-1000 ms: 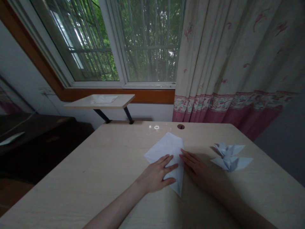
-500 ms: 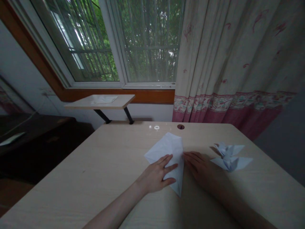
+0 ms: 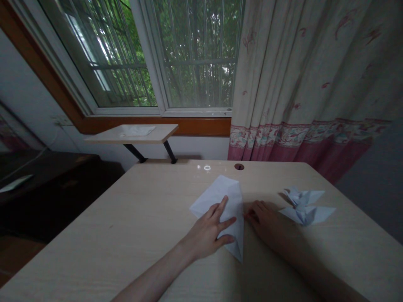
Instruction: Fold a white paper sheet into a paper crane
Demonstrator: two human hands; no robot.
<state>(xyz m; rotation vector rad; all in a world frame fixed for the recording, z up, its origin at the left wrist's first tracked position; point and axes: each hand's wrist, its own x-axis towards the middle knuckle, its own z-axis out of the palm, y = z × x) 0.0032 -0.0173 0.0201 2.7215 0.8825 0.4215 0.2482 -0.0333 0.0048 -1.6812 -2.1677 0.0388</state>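
A folded white sheet of paper (image 3: 231, 191) lies flat on the pale wooden table, its narrow point toward me. My left hand (image 3: 209, 233) rests on the sheet with its fingers spread, pressing on it and gripping nothing. At the paper's right edge is my right hand (image 3: 262, 218), its fingers curled together; whether it pinches the edge is hidden. Two folded paper figures (image 3: 305, 214) with pointed wings sit beyond my right hand, one close behind the other.
A small raised shelf (image 3: 160, 133) with white paper on it stands at the table's back left. Behind the table (image 3: 78, 247) are a window and a long curtain (image 3: 267, 138). A dark cabinet (image 3: 63, 167) is at the left.
The fingers of my right hand have curled in and moved slightly toward me along the paper's edge. My left index finger has stretched farther forward. The paper's lower tip has shifted slightly right.
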